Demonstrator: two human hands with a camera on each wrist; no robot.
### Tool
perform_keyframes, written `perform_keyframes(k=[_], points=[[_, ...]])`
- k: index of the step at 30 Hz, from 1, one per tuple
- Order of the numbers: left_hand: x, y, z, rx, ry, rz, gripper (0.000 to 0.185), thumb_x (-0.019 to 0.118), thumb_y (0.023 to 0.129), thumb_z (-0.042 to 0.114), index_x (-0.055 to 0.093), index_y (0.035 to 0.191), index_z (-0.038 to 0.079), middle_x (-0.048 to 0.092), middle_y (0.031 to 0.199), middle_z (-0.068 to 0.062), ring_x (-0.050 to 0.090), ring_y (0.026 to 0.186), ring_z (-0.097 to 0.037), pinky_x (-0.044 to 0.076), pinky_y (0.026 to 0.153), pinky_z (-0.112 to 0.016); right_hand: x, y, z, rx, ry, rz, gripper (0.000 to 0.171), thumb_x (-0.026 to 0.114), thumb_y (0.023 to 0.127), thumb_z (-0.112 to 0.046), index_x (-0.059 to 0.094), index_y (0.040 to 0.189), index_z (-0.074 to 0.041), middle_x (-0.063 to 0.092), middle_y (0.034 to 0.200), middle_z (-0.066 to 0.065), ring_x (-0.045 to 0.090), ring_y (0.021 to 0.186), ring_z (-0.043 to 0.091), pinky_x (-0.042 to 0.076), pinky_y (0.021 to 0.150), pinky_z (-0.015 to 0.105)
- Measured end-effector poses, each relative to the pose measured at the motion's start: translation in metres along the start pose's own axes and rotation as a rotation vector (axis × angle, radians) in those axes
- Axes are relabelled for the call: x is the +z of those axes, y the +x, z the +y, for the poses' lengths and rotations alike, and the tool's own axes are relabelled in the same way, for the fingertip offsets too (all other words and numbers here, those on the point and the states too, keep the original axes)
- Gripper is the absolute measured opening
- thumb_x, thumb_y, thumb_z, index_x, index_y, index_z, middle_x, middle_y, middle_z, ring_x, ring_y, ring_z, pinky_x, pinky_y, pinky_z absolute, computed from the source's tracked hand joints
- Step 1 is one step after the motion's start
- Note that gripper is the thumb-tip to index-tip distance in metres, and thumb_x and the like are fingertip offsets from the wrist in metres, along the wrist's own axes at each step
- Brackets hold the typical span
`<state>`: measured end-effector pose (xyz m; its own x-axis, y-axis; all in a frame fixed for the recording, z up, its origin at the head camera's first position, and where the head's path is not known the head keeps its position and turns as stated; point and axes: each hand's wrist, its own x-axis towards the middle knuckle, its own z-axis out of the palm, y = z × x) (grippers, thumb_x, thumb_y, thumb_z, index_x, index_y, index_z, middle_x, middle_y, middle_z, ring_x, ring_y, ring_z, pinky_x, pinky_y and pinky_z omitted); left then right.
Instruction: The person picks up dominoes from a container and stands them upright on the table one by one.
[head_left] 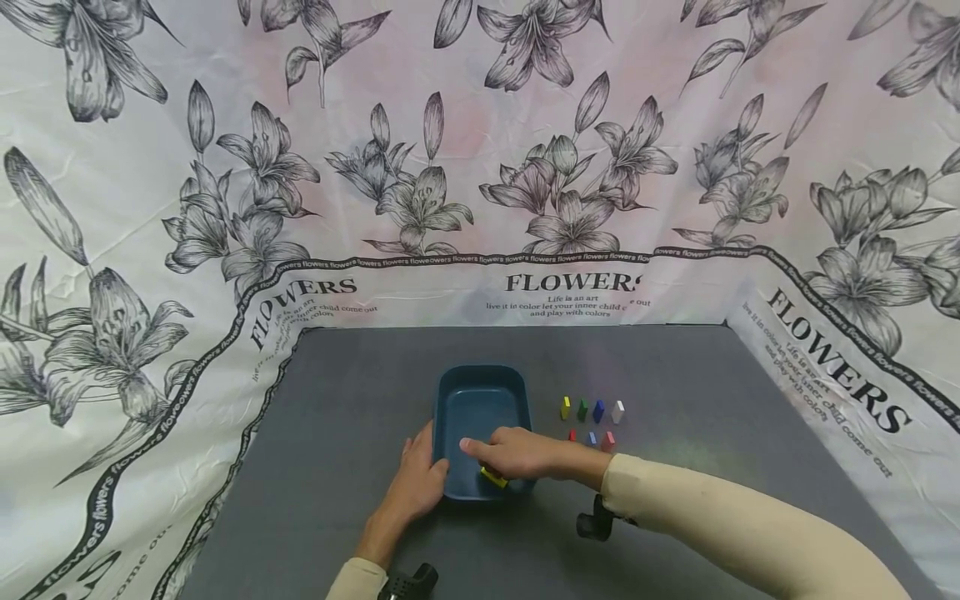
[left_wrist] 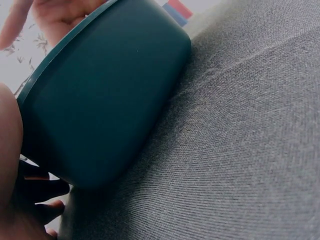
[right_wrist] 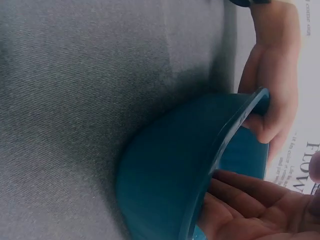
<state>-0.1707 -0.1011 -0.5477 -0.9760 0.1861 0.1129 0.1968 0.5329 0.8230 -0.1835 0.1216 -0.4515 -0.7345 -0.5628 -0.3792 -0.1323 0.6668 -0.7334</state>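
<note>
A dark teal plastic tray [head_left: 483, 375] stands on the grey table. My left hand [head_left: 417, 482] grips its left wall, the thumb hooked over the rim, as the right wrist view also shows. My right hand [head_left: 517, 454] reaches over the near right part of the tray. In the right wrist view the fingers [right_wrist: 240, 200] dip inside the wall, loosely extended, with their tips hidden. Just below this hand in the head view a yellow block [head_left: 493, 477] shows inside the tray. Whether the fingers touch it is hidden.
Right of the tray, small blocks stand in two rows: yellow [head_left: 566, 407], green [head_left: 582, 409], blue [head_left: 598, 411] and white [head_left: 617, 412] behind, red [head_left: 572, 436], light blue [head_left: 592, 439] and pinkish red [head_left: 608, 442] in front. A flower-printed cloth [head_left: 420, 292] surrounds the table.
</note>
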Motion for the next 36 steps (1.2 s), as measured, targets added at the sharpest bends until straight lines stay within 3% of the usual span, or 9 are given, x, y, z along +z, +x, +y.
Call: perform_keyframes(k=[9, 12, 16, 19, 23, 26, 30, 33, 36], points=[[-0.001, -0.002, 0.002, 0.053, 0.005, 0.026, 0.066, 0.053, 0.096, 0.002, 0.042, 0.162, -0.004, 0.050, 0.164, -0.029, 0.041, 0.156, -0.052, 0.014, 0.126, -0.081, 0.000, 0.024, -0.002, 0.008, 0.115, 0.070, 0.073, 0.038, 0.114, -0.061, 0.050, 0.065, -0.009, 0.040, 0.057, -0.004, 0.032, 0.053, 0.013, 0.034, 0.060, 0.031], [-0.001, -0.002, 0.002, 0.034, 0.006, 0.014, 0.068, 0.053, 0.097, 0.003, 0.041, 0.163, -0.002, 0.049, 0.166, -0.027, 0.040, 0.158, -0.050, 0.012, 0.127, -0.080, -0.003, 0.033, -0.002, 0.028, 0.184, 0.096, 0.072, 0.039, 0.114, -0.059, 0.055, 0.070, -0.004, 0.051, 0.065, -0.001, 0.043, 0.060, 0.014, 0.044, 0.068, 0.033], [0.000, -0.001, 0.002, -0.007, 0.005, -0.007, 0.069, 0.051, 0.099, 0.002, 0.039, 0.166, 0.003, 0.046, 0.170, -0.022, 0.038, 0.161, -0.045, 0.008, 0.131, -0.076, -0.004, 0.045, -0.003, 0.070, 0.274, 0.142, 0.073, 0.044, 0.114, -0.057, 0.074, 0.115, 0.009, 0.079, 0.113, 0.015, 0.077, 0.101, 0.027, 0.062, 0.101, 0.045], [0.000, -0.001, 0.002, -0.007, 0.003, -0.007, 0.067, 0.050, 0.099, 0.002, 0.040, 0.166, 0.003, 0.047, 0.170, -0.021, 0.037, 0.161, -0.044, 0.007, 0.131, -0.077, -0.004, 0.052, -0.004, 0.070, 0.314, 0.153, 0.075, 0.046, 0.114, -0.055, 0.065, 0.141, 0.012, 0.070, 0.142, 0.027, 0.072, 0.130, 0.040, 0.058, 0.111, 0.053], [0.000, 0.000, 0.002, 0.006, 0.008, -0.002, 0.067, 0.051, 0.098, 0.001, 0.042, 0.165, 0.003, 0.048, 0.169, -0.021, 0.037, 0.161, -0.045, 0.008, 0.130, -0.078, -0.007, 0.052, -0.006, 0.057, 0.323, 0.144, 0.073, 0.046, 0.115, -0.054, 0.065, 0.142, 0.012, 0.069, 0.143, 0.027, 0.070, 0.132, 0.042, 0.057, 0.111, 0.053], [0.001, -0.001, 0.003, 0.013, 0.006, 0.001, 0.067, 0.051, 0.098, 0.001, 0.043, 0.164, 0.003, 0.048, 0.169, -0.022, 0.038, 0.160, -0.046, 0.008, 0.130, -0.078, -0.011, 0.048, -0.006, 0.068, 0.269, 0.151, 0.069, 0.044, 0.114, -0.055, 0.076, 0.104, 0.005, 0.078, 0.103, 0.012, 0.077, 0.098, 0.029, 0.062, 0.105, 0.047], [0.000, 0.000, 0.002, 0.020, -0.001, 0.007, 0.066, 0.051, 0.098, 0.001, 0.043, 0.164, 0.002, 0.049, 0.168, -0.022, 0.039, 0.160, -0.046, 0.008, 0.130, -0.078, -0.015, 0.041, -0.007, 0.110, 0.141, 0.155, 0.071, 0.042, 0.114, -0.057, 0.051, 0.062, -0.011, 0.045, 0.061, 0.002, 0.043, 0.059, 0.019, 0.051, 0.076, 0.037], [0.001, -0.001, 0.001, 0.034, -0.009, 0.022, 0.066, 0.052, 0.097, 0.001, 0.043, 0.163, 0.000, 0.050, 0.166, -0.024, 0.040, 0.158, -0.048, 0.009, 0.129, -0.079, -0.013, 0.035, -0.009, 0.151, 0.134, 0.145, 0.068, 0.046, 0.114, -0.055, 0.062, 0.069, -0.005, 0.059, 0.068, 0.003, 0.055, 0.064, 0.016, 0.056, 0.076, 0.036], [0.002, -0.002, -0.001, 0.065, -0.020, 0.042, 0.066, 0.052, 0.096, 0.003, 0.044, 0.162, -0.002, 0.050, 0.164, -0.028, 0.042, 0.156, -0.051, 0.011, 0.126, -0.081, -0.008, 0.033, -0.009, 0.176, 0.202, 0.136, 0.062, 0.053, 0.112, -0.052, 0.073, 0.100, 0.005, 0.076, 0.100, 0.013, 0.076, 0.089, 0.024, 0.066, 0.092, 0.043]])
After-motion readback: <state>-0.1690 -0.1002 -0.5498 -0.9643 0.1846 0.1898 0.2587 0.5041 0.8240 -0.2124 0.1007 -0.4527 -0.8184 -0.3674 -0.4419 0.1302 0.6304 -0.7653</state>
